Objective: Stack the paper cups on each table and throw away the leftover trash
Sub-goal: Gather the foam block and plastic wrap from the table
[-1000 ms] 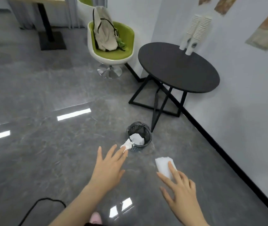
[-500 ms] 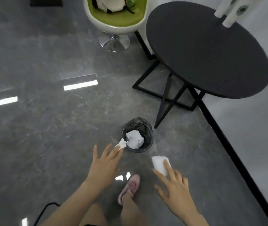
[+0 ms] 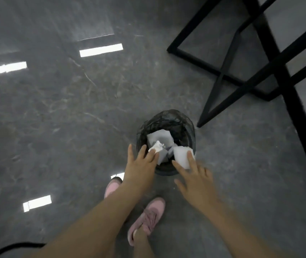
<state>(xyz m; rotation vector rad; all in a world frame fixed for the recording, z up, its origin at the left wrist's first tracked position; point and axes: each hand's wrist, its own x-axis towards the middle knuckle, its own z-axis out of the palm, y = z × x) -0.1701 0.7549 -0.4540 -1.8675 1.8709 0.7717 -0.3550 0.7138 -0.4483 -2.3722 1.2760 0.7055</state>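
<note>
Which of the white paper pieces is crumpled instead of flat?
The small wad pinched in the left hand; the right hand's piece is flat.

**mopbucket:** so where's the cam sitting?

**gridline:** just the one view, head-worn, wide-angle. It looks almost straight down at the floor (image 3: 55, 118), with the trash bin (image 3: 167, 125) a bit below the middle of the frame.

**mopbucket:** close?

**gridline:** standing height. Both hands reach in from the bottom edge toward the bin, table legs (image 3: 223, 71) beyond it, upper right.

Dim, motion-blurred, glare on floor (image 3: 55, 108)
</note>
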